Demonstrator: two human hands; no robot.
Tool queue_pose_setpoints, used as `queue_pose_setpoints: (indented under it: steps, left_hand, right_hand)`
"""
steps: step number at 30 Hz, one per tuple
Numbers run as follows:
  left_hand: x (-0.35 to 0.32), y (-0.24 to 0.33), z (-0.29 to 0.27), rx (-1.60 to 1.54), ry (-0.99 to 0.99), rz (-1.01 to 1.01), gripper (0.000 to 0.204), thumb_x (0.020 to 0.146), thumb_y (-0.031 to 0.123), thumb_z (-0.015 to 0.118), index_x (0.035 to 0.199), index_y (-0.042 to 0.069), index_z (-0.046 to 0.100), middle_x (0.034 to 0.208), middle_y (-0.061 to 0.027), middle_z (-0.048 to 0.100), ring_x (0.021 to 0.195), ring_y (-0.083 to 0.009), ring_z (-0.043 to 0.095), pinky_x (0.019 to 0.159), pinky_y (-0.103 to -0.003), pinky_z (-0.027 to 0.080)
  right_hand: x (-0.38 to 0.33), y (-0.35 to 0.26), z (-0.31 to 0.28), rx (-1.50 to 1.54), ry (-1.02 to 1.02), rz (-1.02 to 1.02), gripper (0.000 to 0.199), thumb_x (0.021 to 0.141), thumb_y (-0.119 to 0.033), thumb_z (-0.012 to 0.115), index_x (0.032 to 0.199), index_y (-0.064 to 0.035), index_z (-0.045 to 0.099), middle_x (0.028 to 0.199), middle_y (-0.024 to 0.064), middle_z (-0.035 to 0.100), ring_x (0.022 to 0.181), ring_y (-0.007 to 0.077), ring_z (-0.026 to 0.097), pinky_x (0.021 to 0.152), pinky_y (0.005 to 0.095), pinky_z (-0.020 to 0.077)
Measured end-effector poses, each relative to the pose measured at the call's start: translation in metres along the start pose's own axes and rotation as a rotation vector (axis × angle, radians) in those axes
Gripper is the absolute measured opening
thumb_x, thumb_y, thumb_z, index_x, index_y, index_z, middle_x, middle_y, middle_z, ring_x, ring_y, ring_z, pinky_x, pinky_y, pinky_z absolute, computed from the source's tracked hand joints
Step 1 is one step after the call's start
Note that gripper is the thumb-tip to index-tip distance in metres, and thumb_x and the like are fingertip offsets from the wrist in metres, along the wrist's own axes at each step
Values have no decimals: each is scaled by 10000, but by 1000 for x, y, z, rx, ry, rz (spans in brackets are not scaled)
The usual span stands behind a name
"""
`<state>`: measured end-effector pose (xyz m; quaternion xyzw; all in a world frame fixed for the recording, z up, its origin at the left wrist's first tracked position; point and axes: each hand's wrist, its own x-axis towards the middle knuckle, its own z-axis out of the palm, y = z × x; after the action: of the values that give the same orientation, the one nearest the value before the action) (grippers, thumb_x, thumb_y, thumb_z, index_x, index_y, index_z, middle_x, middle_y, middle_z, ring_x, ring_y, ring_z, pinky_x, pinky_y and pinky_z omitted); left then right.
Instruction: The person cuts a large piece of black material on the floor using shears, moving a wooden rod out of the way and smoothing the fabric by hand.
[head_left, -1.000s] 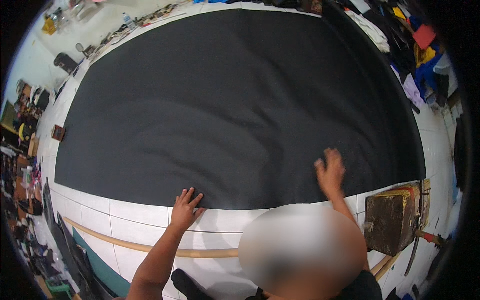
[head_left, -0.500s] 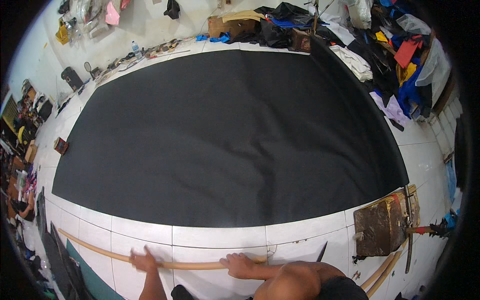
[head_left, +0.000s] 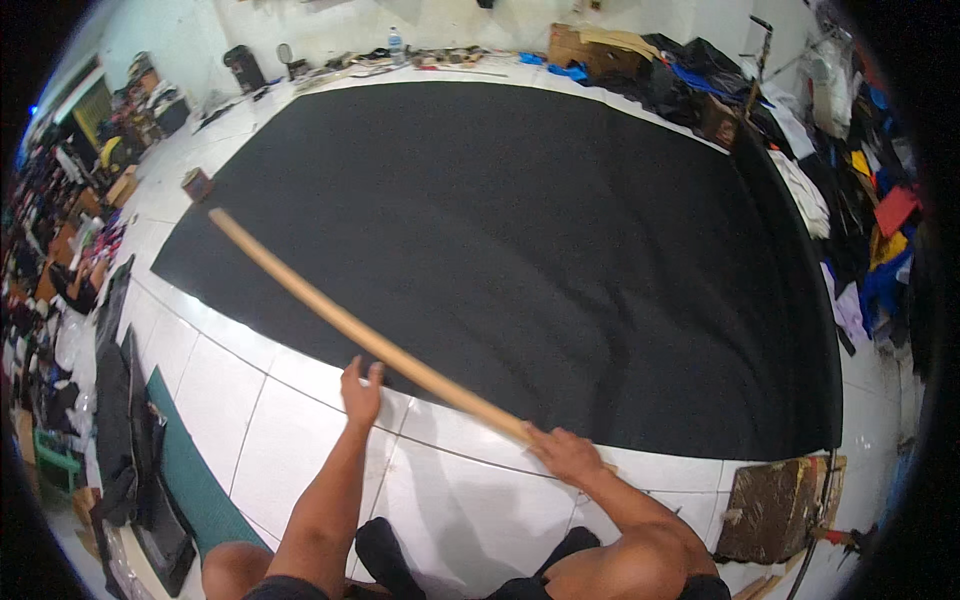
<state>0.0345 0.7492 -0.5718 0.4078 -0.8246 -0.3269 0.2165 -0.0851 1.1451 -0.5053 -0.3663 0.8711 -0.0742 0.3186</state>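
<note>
A long wooden stick (head_left: 330,312) runs from upper left to lower right, crossing the near edge of a large black sheet (head_left: 540,240) spread on the white tiled floor (head_left: 230,400). My left hand (head_left: 361,390) grips the stick near its middle, over the tiles. My right hand (head_left: 567,455) holds the stick's near end, just below the sheet's edge. Both forearms come in from the bottom, and my knees show at the lower edge.
A worn brown board (head_left: 775,508) lies at the lower right. Heaps of coloured cloth (head_left: 865,220) line the right side. Dark bags and clutter (head_left: 120,440) fill the left. Boxes and tools (head_left: 590,45) sit along the far wall.
Both hands have lifted the wooden stick from the tiles and swung it up over the sheet's near edge. Earlier they lay flat on the sheet. The view has shifted.
</note>
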Motion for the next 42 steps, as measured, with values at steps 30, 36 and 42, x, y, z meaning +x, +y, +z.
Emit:
queue_pose_setpoints:
  steps: [30,36,42]
  left_hand:
    - [16,-29,15,-135,-40,271,464,871,328,714,1150,-26,605,1192,-223,589,1159,-381,518,1003,-470,404]
    - [50,-76,-55,54,725,-363,446,981,389,534,1052,-27,680,1037,-241,694,945,-418,666,824,-476,523]
    - [61,-19,-93,486,474,-233,618,923,580,532,1263,69,605,1228,-233,592,1153,-414,560,934,-533,452]
  right_hand:
    - [-70,175,25,338,931,400,590,1010,-266,511,1548,-187,279,1125,257,665,1014,328,682,839,402,524]
    - [-74,41,82,394,174,134,389,959,-367,584,1314,-207,595,1147,130,639,1059,320,622,868,446,499]
    - [-82,5,104,192,80,-308,467,1013,-330,490,1475,-291,430,1008,153,563,896,280,564,819,443,489]
